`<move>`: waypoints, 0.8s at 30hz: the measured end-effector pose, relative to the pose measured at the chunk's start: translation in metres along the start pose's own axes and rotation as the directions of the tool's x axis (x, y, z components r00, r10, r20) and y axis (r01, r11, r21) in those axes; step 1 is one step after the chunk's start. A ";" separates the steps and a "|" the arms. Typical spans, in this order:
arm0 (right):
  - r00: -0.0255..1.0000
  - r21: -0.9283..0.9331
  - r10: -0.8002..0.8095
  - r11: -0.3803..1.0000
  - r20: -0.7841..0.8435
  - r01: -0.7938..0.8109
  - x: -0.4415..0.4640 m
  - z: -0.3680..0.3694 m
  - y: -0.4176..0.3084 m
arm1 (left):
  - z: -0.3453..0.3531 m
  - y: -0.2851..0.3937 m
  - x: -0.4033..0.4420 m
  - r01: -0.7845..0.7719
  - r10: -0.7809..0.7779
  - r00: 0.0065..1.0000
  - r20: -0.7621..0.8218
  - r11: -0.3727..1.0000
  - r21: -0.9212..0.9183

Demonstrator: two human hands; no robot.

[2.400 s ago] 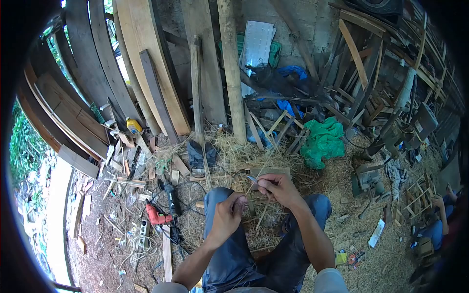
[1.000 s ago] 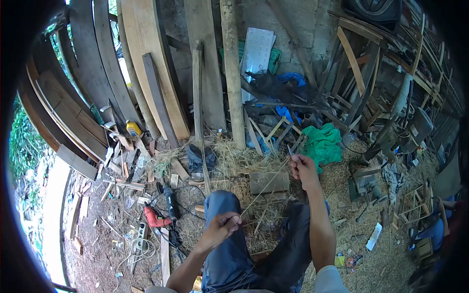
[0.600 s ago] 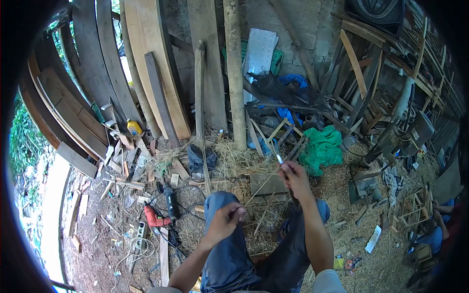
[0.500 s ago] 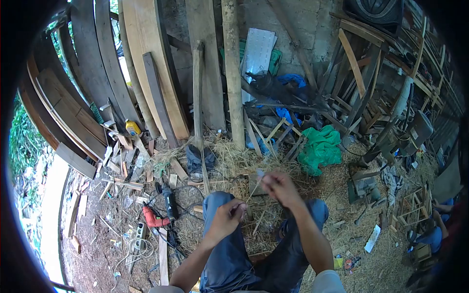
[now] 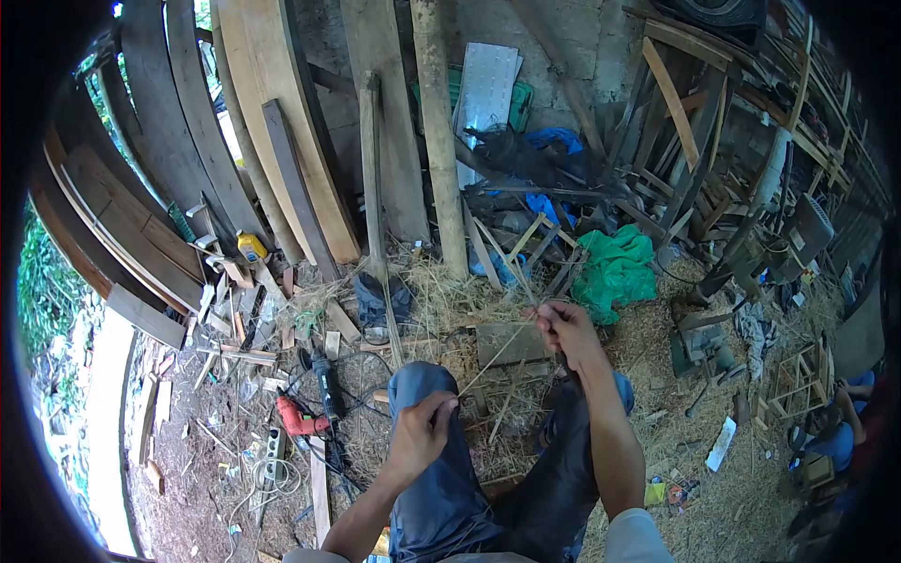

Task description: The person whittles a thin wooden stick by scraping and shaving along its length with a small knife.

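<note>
A thin, pale strip (image 5: 493, 371), like split bamboo or wood, slants up from my left hand to my right. My left hand (image 5: 424, 432) pinches its lower end above my left knee. Around what looks like a small knife, my right hand (image 5: 570, 340) is closed; the narrow blade shows faintly above the fingers, and a dark end juts out below. The strip's upper end meets the right fingers, where its contact with the blade is too small to make out. Beneath the hands are my legs in dark trousers (image 5: 436, 497).
Straw and wood scraps cover the ground. Left of my legs lie a red power drill (image 5: 298, 418), a grinder (image 5: 328, 385) and a power strip (image 5: 272, 457). Planks (image 5: 267, 122) lean along the wall. A green plastic sheet (image 5: 615, 267) lies ahead. Another person (image 5: 835, 441) is at far right.
My right hand has moved right and slightly up, away from the left, showing more of the strip between them. My left hand has shifted slightly left and down. The view has tilted slightly.
</note>
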State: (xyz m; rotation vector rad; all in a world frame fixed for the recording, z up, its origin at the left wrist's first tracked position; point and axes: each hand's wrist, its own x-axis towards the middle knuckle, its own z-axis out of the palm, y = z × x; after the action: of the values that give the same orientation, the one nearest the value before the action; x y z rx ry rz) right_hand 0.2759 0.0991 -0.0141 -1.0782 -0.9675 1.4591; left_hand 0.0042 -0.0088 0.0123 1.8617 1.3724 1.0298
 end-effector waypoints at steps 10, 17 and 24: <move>1.000 -0.087 -0.018 0.996 -0.004 0.018 -0.021 0.043 0.009 | -0.004 -0.017 0.010 0.082 -0.082 0.997 0.003 0.996 -0.029; 0.962 0.021 0.078 0.996 0.263 -0.086 -0.023 0.060 0.006 | 0.002 -0.001 0.016 -0.046 0.043 0.998 -0.055 0.997 -0.065; 0.994 -0.007 0.097 0.995 0.046 -0.097 -0.007 0.025 0.000 | -0.004 0.006 0.006 0.033 -0.034 0.999 0.031 0.999 0.033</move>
State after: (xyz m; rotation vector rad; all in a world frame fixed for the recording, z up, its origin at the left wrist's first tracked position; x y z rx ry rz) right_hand 0.2521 0.0912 -0.0062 -1.1123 -0.9629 1.5674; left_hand 0.0044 -0.0049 0.0208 1.8645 1.4049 0.9623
